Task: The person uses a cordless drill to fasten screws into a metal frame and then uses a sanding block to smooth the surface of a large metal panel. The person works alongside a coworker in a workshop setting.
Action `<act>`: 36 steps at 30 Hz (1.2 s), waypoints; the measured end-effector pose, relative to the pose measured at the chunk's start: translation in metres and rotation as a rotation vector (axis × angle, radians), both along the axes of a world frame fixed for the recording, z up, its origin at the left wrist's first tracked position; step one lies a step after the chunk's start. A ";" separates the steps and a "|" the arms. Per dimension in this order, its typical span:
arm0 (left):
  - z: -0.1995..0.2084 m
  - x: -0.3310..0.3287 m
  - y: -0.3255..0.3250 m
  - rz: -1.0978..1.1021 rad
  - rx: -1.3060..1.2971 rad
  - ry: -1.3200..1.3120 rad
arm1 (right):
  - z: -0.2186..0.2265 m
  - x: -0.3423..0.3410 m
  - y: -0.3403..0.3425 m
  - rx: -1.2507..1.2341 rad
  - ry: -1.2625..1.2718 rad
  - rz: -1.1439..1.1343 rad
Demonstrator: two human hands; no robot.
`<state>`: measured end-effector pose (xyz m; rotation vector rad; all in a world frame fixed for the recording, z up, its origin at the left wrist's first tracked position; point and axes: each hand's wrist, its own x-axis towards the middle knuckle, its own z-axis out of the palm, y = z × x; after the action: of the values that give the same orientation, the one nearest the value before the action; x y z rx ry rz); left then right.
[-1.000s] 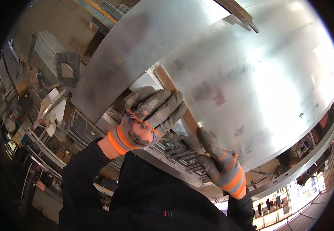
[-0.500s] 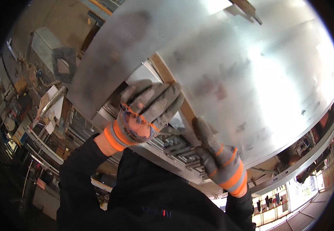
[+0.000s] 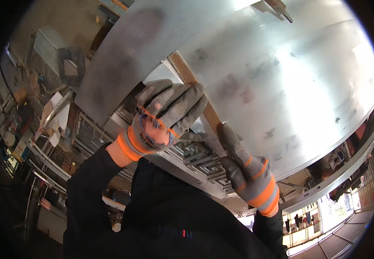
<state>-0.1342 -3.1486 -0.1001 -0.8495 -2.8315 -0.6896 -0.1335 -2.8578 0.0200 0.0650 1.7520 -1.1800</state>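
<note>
A large, shiny sheet of metal (image 3: 260,99) spreads before me, smudged in places. Along its near left edge runs a flat brown strip (image 3: 211,115), rusty or wooden; I cannot tell which. My left hand (image 3: 165,112), in a worn grey and orange glove with a hole at the back, curls its fingers over the strip's middle. At the strip's near end my right hand (image 3: 247,168), gloved alike, lays a straight finger along it with the thumb close below. The other right fingers are hidden. Under the sheet's edge shows a panel with a raised geometric pattern (image 3: 198,159).
A brown metal piece, perhaps a clamp (image 3: 277,7), sits on the sheet's far edge. Cluttered scrap and tools (image 3: 27,116) fill the left side. A long grey metal beam (image 3: 325,190) runs at the right, near a bright opening with hanging items (image 3: 301,220).
The strip, the metal sheet and both hands have shifted slightly in view; the strip's far end sits a little higher. Both hands remain at the strip.
</note>
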 end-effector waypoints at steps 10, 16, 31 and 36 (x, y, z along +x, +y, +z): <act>-0.003 0.002 0.000 -0.061 0.009 -0.018 | -0.013 0.008 0.003 -0.061 0.140 -0.059; -0.003 0.001 0.000 -0.054 0.017 0.023 | -0.013 0.004 -0.003 -0.082 0.147 -0.024; 0.003 -0.004 0.001 -0.030 0.012 -0.008 | 0.001 0.000 -0.001 0.011 0.129 0.024; 0.000 -0.020 0.003 0.023 0.035 0.092 | -0.002 0.000 0.001 -0.008 0.242 0.027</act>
<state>-0.1544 -3.1455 -0.1002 -0.8205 -2.7358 -0.6765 -0.1336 -2.8570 0.0180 -0.1106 1.9515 -1.2155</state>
